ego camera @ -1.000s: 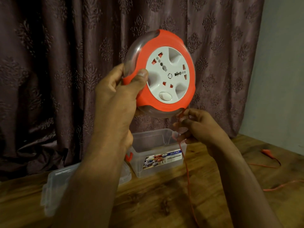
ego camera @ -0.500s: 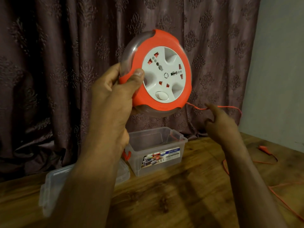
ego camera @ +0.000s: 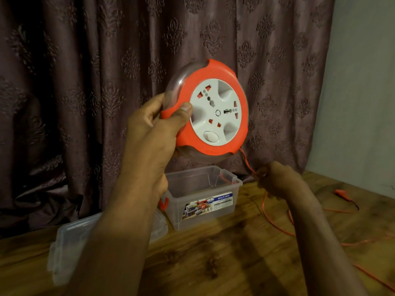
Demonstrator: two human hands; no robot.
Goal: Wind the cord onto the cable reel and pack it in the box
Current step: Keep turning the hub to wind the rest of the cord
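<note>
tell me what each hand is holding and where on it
The left hand grips the cable reel by its left orange rim. The right hand pinches the orange cord just below the reel.

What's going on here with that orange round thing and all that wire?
A person is winding a cord onto a cable reel. The left hand holds the orange and white reel up in the air, while the right hand pinches the orange cord just below it. Much of the cord lies loose on the wooden table. A clear plastic box stands open behind, its lid lying beside it.
</note>
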